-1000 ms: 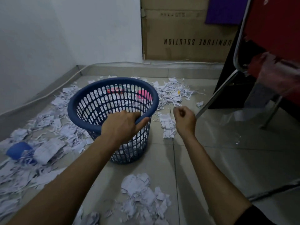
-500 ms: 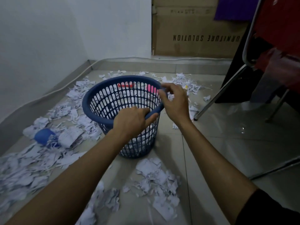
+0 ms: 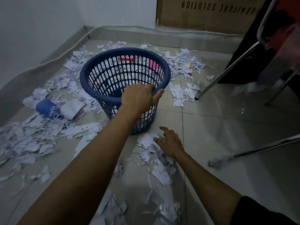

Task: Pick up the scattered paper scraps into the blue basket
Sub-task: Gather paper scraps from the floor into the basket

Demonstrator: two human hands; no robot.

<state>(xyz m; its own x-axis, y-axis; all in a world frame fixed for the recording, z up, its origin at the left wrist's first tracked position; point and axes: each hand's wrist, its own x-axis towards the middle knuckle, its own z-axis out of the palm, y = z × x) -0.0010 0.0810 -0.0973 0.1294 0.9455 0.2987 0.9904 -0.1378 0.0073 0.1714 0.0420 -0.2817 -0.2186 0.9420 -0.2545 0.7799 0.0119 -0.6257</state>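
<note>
Blue plastic with slotted walls, the basket (image 3: 103,75) stands upright on the tiled floor (image 3: 227,127) near the corner of the room, and the left hand (image 3: 138,99) grips its near rim, fingers curled over the top edge and thumb pressed along the outside. Something red and something pink show through the slots at its far side, among pale paper already lying inside. The right hand (image 3: 170,142) reaches down to a pile of paper scraps (image 3: 155,159) just in front of the basket, fingers spread apart and loosely bent, the tips at or just above the torn white pieces; motion blur hides whether they touch, and nothing is held between them. More scraps lie all round: a thick drift along the left wall, another heap behind and to the right of the basket, and a loose scatter at the bottom edge between the two forearms. A blue cup-like object (image 3: 44,106) lies on its side among the scraps to the left of the basket, partly covered by them. To the right, the metal legs of a chair (image 3: 227,73) come down onto the tiles, one foot resting just beside the right-hand heap. A cardboard box (image 3: 211,17) with printed lettering leans against the far wall.
</note>
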